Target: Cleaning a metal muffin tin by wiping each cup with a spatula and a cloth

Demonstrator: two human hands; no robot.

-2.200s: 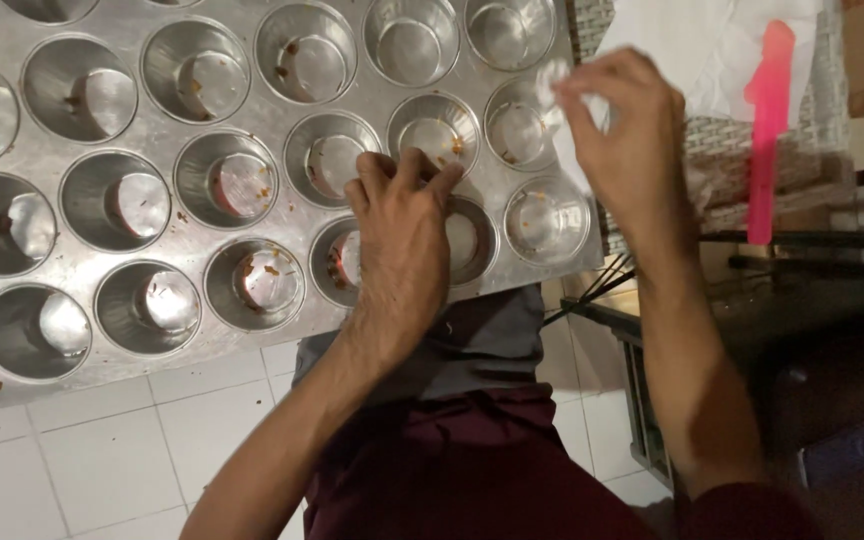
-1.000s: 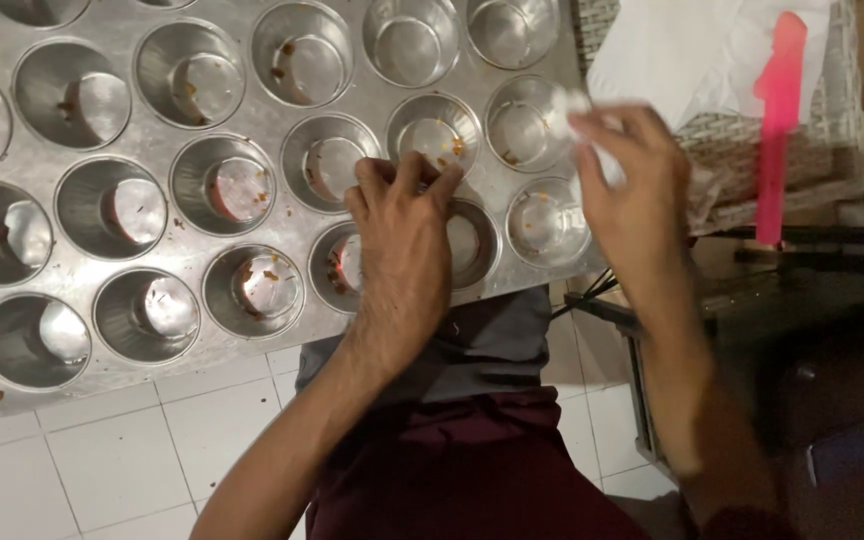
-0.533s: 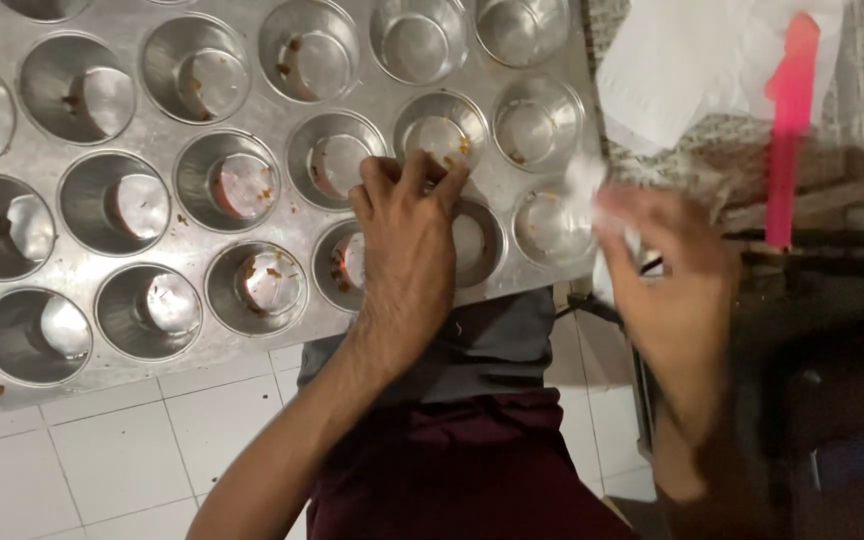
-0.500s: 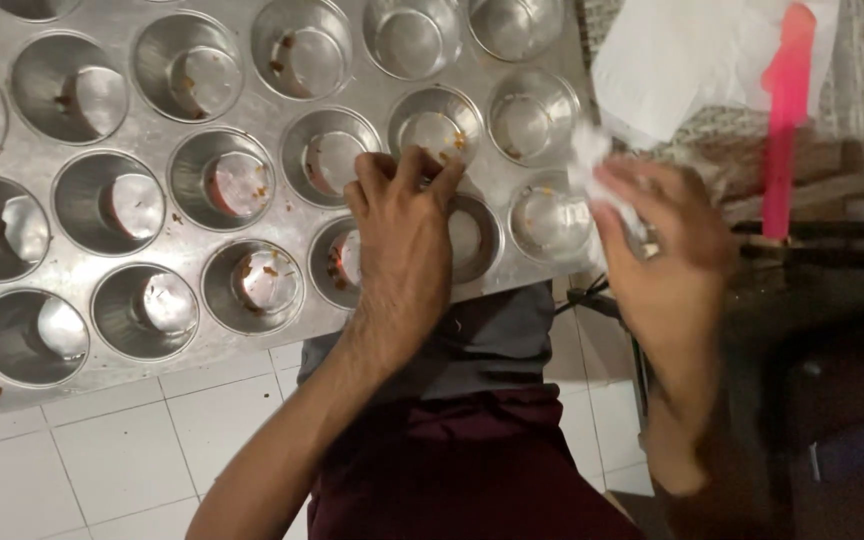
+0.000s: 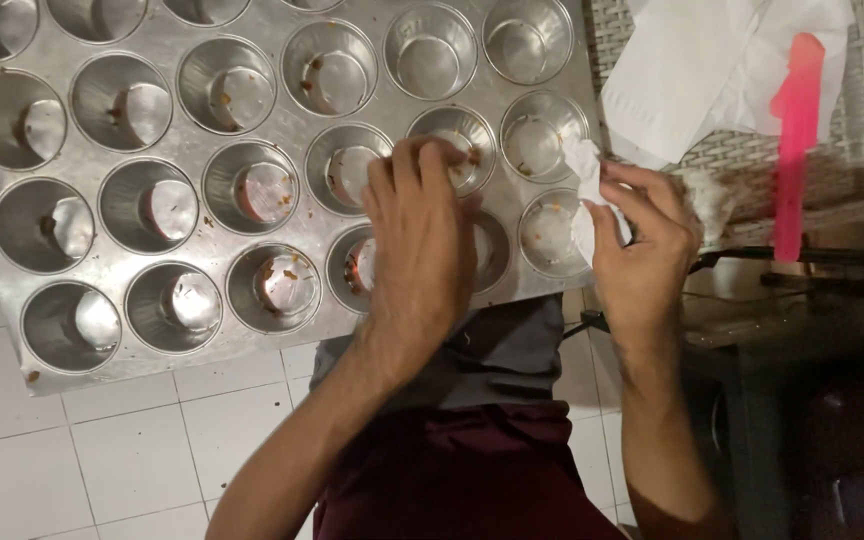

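Note:
A large metal muffin tray [image 5: 202, 130] with several round cups, some holding brown crumbs, rests on my lap. My left hand [image 5: 420, 245] lies flat on the tray's near right part, fingers spread over two cups, pressing on it. My right hand [image 5: 642, 240] sits at the tray's right edge, pinching a crumpled white tissue [image 5: 584, 170] beside the cups on that side.
A woven surface [image 5: 742, 150] at the right carries white paper sheets [image 5: 712, 60] and a pink plastic tool [image 5: 794, 140]. A dark table [image 5: 802, 330] stands below it. White floor tiles [image 5: 122, 460] show under the tray.
My right hand with the tissue came off the upper right cup, dropped to the tray's right edge, then rose a little. My left hand stayed put.

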